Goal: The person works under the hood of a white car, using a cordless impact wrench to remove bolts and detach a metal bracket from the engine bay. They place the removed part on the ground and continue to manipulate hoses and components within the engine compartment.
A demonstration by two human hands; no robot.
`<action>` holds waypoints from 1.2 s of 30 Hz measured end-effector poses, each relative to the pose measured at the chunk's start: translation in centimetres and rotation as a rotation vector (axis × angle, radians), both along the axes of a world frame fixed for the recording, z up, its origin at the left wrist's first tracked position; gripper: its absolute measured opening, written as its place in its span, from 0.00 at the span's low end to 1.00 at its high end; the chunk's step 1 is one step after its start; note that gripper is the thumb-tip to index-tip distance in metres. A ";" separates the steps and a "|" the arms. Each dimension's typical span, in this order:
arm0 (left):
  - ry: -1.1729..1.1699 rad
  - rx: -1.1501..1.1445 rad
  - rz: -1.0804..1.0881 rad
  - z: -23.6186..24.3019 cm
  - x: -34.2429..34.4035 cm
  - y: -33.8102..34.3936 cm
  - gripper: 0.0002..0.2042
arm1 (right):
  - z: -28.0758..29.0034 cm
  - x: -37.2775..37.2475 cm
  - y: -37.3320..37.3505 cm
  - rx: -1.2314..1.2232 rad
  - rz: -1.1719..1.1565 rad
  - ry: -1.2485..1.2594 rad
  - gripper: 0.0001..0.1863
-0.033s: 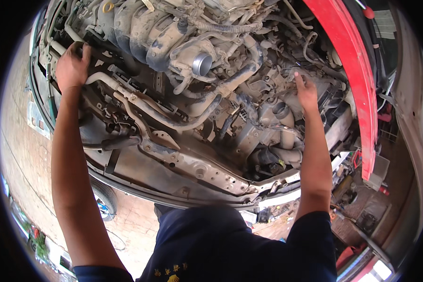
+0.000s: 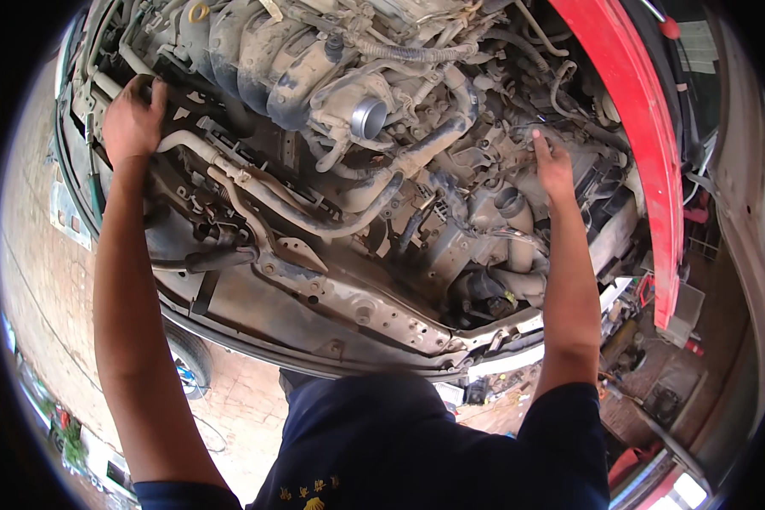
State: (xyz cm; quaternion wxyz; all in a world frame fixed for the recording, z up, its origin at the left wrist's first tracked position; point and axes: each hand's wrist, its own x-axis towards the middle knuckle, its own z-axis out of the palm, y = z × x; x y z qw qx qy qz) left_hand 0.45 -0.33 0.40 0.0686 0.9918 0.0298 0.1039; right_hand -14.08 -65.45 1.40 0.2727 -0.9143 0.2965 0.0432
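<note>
My left hand (image 2: 133,123) is closed at the far left of the engine bay, beside the end of a pale curved hose (image 2: 259,194). Its fingertips curl down out of sight, so what they grip is hidden. On the right, my right hand (image 2: 556,170) is held over dusty parts beyond the transmission housing (image 2: 493,217), its fingers bent and pressed together. Anything in them is too small to make out. Between the hands sits a dusty engine with a ribbed intake manifold (image 2: 251,51) and an open, shiny round throttle body (image 2: 368,118).
The front crossmember (image 2: 364,313) runs between my body and the engine. A red fender edge (image 2: 646,127) bounds the bay on the right. A wide open duct (image 2: 510,201) and a thick dusty hose (image 2: 433,140) stand near my right arm. A tyre (image 2: 189,361) lies on the floor below.
</note>
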 end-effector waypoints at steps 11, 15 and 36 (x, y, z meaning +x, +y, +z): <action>-0.011 0.038 0.034 0.2 -0.8 -0.9 0.21 | 1.4 -3.2 4.0 0.518 0.108 -0.027 0.22; -0.007 0.048 0.047 0.3 -0.7 -0.8 0.22 | 2.1 -7.2 7.6 0.159 0.474 0.175 0.23; 0.053 0.087 0.056 0.7 -0.7 -1.2 0.24 | -4.8 -15.0 11.0 -0.327 0.787 -0.044 0.22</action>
